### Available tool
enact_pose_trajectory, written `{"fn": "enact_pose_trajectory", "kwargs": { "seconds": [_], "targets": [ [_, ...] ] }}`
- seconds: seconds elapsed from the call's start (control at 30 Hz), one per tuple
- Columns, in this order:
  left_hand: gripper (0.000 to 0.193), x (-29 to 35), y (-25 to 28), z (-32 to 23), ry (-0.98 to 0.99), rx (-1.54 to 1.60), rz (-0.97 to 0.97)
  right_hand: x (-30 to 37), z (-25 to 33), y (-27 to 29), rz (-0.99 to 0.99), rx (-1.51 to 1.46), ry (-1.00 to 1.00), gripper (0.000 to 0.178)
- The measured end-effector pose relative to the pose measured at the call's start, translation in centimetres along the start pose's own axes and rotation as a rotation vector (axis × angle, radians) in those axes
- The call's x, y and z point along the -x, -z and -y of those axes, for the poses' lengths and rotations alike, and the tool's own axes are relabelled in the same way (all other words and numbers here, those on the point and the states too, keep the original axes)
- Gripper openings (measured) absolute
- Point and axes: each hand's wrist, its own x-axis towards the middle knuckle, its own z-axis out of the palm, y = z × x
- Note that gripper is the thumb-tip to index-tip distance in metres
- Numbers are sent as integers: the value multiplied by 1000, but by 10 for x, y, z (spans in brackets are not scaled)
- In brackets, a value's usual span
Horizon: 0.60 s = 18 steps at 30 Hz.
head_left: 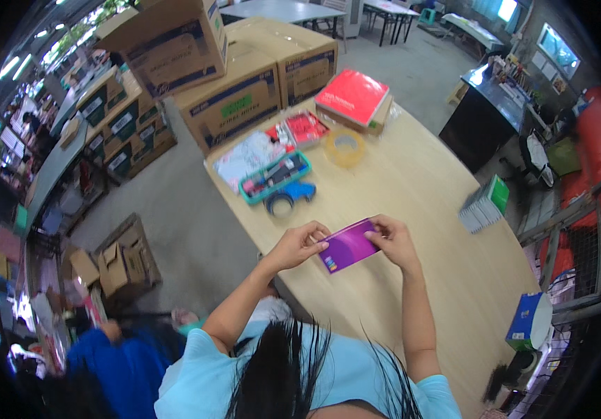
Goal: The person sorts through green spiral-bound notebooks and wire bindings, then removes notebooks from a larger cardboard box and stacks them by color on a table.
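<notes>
Between my two hands, above the near part of the wooden table, is a flat purple card-like piece, slightly tilted with its right end higher. My left hand pinches its left end with thumb and fingers. My right hand grips the upper right end, thumb on the front face and fingers behind. Whether the piece is a single card or a thin folded box cannot be told. Beyond my left hand lie a blue tape dispenser and a teal pencil tray with pens and tools in it.
At the table's far end are a red notebook stack, a clear tape roll and red packs. Large cartons stand behind. A spiral notebook stack and a blue box sit along the right edge. A person in blue is at lower left.
</notes>
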Motion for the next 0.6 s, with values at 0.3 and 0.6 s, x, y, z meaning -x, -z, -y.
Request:
{"fn": "enact_pose_trajectory", "kwargs": {
  "seconds": [0.3, 0.6],
  "targets": [
    [43, -275, 298, 208, -5, -36, -478, -309, 7, -34, -470, -267, -177, 14],
    [52, -379, 307, 246, 261, 80, -323, -501, 33, -49, -431, 432, -135, 20]
  ]
}}
